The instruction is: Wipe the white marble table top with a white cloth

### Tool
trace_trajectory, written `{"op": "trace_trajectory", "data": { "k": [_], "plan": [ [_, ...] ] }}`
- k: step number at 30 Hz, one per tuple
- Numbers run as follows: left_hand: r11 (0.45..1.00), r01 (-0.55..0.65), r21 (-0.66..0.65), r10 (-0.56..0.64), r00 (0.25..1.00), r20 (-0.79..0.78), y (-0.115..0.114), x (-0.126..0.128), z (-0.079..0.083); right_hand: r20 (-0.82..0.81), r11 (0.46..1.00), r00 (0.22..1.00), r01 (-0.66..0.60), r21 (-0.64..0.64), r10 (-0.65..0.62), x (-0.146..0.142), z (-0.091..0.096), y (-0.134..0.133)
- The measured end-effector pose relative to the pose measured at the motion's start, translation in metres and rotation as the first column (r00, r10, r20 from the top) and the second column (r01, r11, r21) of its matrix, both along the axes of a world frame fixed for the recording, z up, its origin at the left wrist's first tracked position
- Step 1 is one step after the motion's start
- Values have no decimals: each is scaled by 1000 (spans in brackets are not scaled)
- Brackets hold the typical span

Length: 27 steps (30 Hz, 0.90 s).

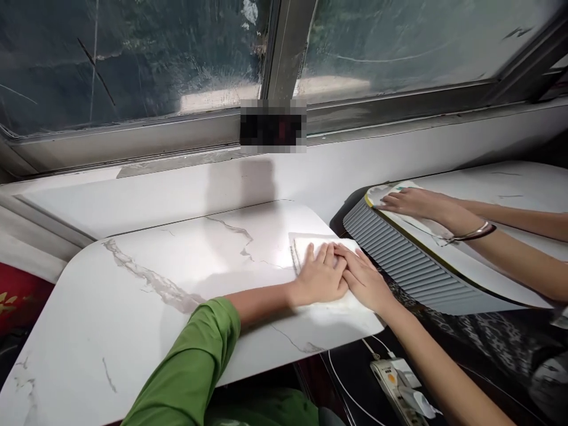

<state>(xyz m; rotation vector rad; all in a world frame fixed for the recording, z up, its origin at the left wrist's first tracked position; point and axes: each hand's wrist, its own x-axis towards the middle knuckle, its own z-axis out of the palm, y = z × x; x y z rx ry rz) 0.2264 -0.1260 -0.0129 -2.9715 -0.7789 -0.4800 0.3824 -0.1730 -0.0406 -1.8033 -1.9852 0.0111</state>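
Note:
Both of my hands lie flat on a folded white cloth (350, 303) near the right end of a white marble-patterned table (124, 331). My left hand (320, 275), below a green sleeve, has its fingers stretched out over the cloth. My right hand (366, 283) comes in from the lower right with a bare forearm. Its fingers reach to the left and meet or overlap the left hand's fingers. Neither hand is closed around the cloth, whose upper left edge shows beyond the fingers. Part of the cloth is hidden under the hands.
Across a gap at right, another person's hands (417, 204) press a white cloth (430, 228) on a second table (523, 183) with a ribbed grey side (399, 254). Below stands a power strip (393, 387) with cables. A window (146, 65) and white ledge run along the back.

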Motion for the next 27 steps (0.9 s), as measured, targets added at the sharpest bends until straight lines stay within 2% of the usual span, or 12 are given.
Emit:
{"op": "trace_trajectory", "data": {
  "k": [5,9,11,13,17,21,24,27],
  "plan": [
    [995,-88,-46,88,996,3,80,0,-5,-58,999,998,-23,30,24,-8,1,93],
    [956,-274,-108,274,962,-14,144,-8,-3,-100,999,995,-11,42,15,-23,7,170],
    [926,-345,-154,347,938,-11,164,-12,-3,-113,999,994,-4,46,9,-29,9,194],
    [913,-358,-194,363,932,-10,173,-13,-4,-126,999,992,-5,37,10,-32,10,206],
    [912,-352,-213,358,934,-10,172,-12,-7,-163,999,986,-21,38,27,-29,7,204],
    [918,-357,-170,362,932,-5,158,-9,-6,-181,1000,983,2,5,-1,-26,7,186],
    [934,-335,-122,337,941,-8,131,-6,-6,-160,1000,987,-19,-8,17,-20,8,158],
    [957,-286,-49,287,958,2,84,-6,-7,-127,998,989,-67,20,69,-11,6,109]
  ]
}}
